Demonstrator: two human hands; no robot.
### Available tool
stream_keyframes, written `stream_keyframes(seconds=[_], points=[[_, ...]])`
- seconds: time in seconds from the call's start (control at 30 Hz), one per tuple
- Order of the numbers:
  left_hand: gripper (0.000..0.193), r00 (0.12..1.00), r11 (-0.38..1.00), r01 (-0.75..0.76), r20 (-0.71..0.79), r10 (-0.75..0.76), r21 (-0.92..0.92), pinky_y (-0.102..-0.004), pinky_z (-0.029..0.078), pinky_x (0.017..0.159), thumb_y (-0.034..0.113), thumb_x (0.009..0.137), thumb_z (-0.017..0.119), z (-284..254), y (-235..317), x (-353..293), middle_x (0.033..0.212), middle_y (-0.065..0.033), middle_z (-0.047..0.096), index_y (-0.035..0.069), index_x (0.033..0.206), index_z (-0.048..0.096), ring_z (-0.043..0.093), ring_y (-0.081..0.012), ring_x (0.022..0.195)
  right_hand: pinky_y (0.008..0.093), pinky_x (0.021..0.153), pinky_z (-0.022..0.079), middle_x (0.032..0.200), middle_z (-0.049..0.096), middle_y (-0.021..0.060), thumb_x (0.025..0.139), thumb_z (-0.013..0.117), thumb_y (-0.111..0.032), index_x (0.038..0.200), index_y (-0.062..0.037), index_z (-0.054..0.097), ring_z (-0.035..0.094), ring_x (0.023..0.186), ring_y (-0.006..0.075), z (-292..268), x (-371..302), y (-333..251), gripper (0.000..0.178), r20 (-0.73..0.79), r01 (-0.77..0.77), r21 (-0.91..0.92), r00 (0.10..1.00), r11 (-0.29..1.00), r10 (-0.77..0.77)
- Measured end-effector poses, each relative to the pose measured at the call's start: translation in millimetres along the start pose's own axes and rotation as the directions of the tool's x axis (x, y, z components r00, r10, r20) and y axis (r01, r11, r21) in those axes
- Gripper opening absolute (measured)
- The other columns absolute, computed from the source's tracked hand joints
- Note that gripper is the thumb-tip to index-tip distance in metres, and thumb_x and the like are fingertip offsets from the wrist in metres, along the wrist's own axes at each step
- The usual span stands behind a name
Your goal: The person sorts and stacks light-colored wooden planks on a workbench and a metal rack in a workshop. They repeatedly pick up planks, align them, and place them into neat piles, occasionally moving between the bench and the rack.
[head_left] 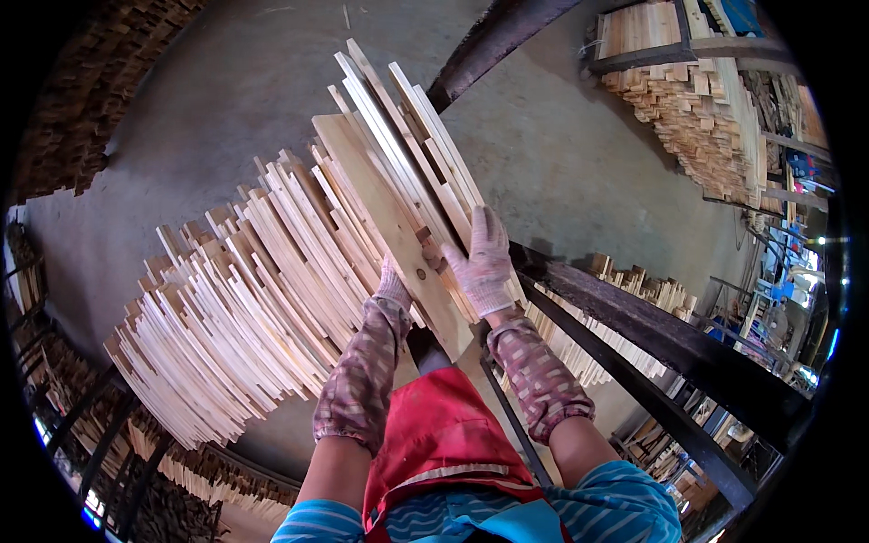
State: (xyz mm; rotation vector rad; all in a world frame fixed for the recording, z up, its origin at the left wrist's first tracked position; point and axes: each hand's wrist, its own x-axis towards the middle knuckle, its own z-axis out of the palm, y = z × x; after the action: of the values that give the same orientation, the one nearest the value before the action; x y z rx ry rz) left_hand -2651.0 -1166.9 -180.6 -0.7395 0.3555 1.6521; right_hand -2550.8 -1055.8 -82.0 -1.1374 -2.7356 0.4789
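Observation:
A wide pale wooden board with a knot slants in front of me, on edge or tilted among narrower slats. My left hand, in a whitish knitted glove, is closed round its left side. The palm is hidden by the board, and reddish-brown fingertips show at its far edge. To the right, my gloved right hand lies with fingers stretched and thumb apart on narrow wooden slats, close beside the board. Patterned sleeve covers wrap both forearms.
A long row of upright slats fans out to the left. Dark metal beams cross at the right, with more slats beyond. Stacked timber stands far right, and another stack far left, on the grey concrete floor.

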Motion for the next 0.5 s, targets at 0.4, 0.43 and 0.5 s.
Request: stream_keyframes(seconds=[0.4, 0.43, 0.5], points=[[0.045, 0.697, 0.995, -0.1, 0.713, 0.077, -0.01, -0.0346, 0.042, 0.069, 0.042, 0.106, 0.043, -33, 28, -41, 0.066, 0.0052, 0.044, 0.005, 0.126, 0.058, 0.047, -0.0133, 0.06, 0.0527, 0.116, 0.032, 0.153, 0.035, 0.026, 0.065, 0.086, -0.045, 0.157, -0.0063, 0.015, 0.039, 0.137, 0.0449, 15, 22, -1, 0.122, 0.206, -0.13, -0.281, 0.96, 0.951, 0.192], [0.04, 0.746, 0.99, -0.144, 0.657, 0.11, -0.002, -0.0334, 0.04, 0.068, 0.042, 0.104, 0.045, -37, 30, -47, 0.064, 0.0061, 0.039, 0.008, 0.119, 0.06, 0.042, -0.0127, 0.057, 0.052, 0.115, 0.033, 0.152, 0.036, 0.0257, 0.065, 0.086, -0.044, 0.158, -0.0069, 0.015, 0.039, 0.137, 0.0445, 18, 21, 0, 0.123, 0.199, -0.14, -0.265, 0.96, 0.954, 0.196], [0.031, 0.825, 0.974, -0.226, 0.536, 0.179, 0.022, -0.031, 0.035, 0.066, 0.042, 0.101, 0.049, -44, 25, -69, 0.06, 0.0079, 0.03, 0.014, 0.105, 0.063, 0.033, -0.0116, 0.052, 0.0506, 0.115, 0.034, 0.152, 0.036, 0.0253, 0.065, 0.087, -0.042, 0.158, -0.0083, 0.014, 0.04, 0.136, 0.0438, 19, 20, 6, 0.123, 0.184, -0.16, -0.236, 0.961, 0.959, 0.206]])
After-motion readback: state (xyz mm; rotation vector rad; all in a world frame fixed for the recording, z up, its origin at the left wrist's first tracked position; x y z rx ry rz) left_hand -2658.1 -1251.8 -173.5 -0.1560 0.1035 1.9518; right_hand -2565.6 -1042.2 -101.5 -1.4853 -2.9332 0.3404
